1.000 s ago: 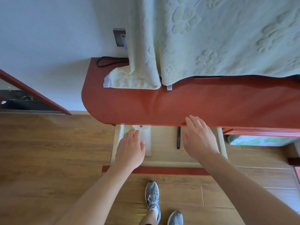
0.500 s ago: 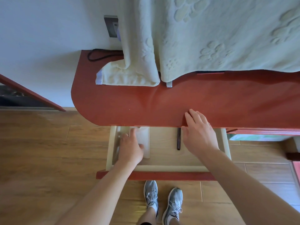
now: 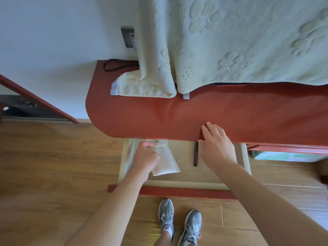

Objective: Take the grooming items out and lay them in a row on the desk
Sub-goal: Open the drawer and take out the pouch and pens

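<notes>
Packet (image 3: 166, 162) gripped in your left hand (image 3: 144, 157), drawer wall (image 3: 122, 166) just left; right hand (image 3: 217, 145) flat on desk edge (image 3: 174, 137), dark pen (image 3: 195, 153) beside.

- Bright, even daylight with no hard glare; its source cannot be told
- The worktop (image 3: 230, 110) carries a soft sheen near its middle, and a dim band of shadow lies under the hanging towel (image 3: 230, 41)
- The drawer (image 3: 186, 183) is shaded where it runs beneath the worktop's front edge
- The floor (image 3: 44, 166) shows a faint, milky gloss at the left
- The left hand (image 3: 144, 160) and the pale packet (image 3: 166, 162) in its grip are smeared by motion; the rest is fairly sharp
- Wide-angle bending curves the worktop's edge and stretches both forearms toward the bottom corners
</notes>
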